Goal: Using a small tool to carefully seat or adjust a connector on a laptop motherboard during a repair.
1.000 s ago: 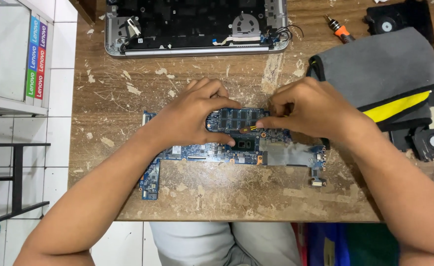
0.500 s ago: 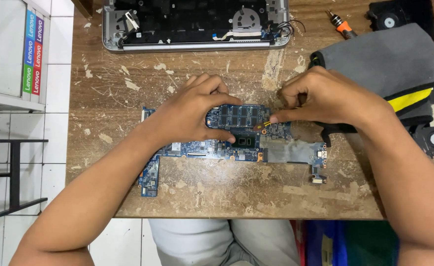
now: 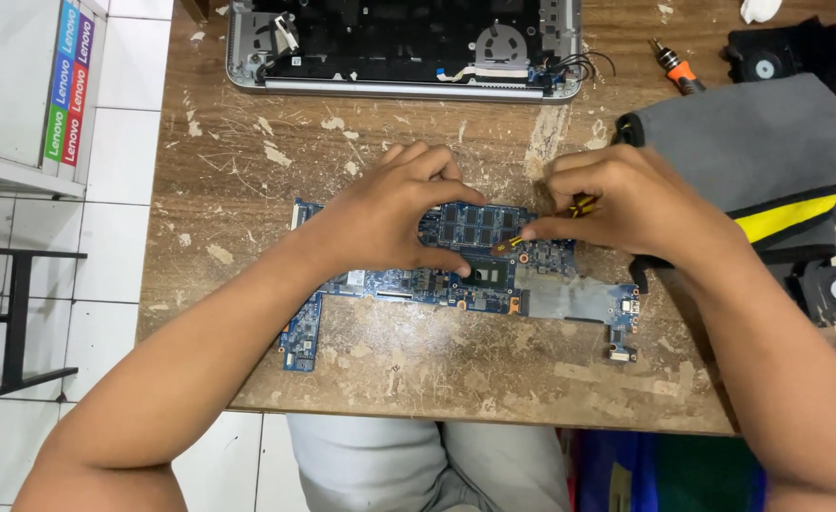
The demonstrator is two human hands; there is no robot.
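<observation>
On a scarred wooden table [image 3: 247,171], a blue laptop motherboard [image 3: 494,284] is steadied under the left hand [image 3: 390,213], fingers curled on it. A small yellow-handled tool [image 3: 581,204] is pinched shut in the right hand [image 3: 627,204]. Thin, stiff and fragile, the board is probably best gripped by its edges.

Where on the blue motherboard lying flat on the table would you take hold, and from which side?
Pinch the blue motherboard by its bare long edges, coming from above and the near side. It lies flat, its face crowded with chips, and the left hand and right hand cover its middle; the near edge stays exposed.
</observation>
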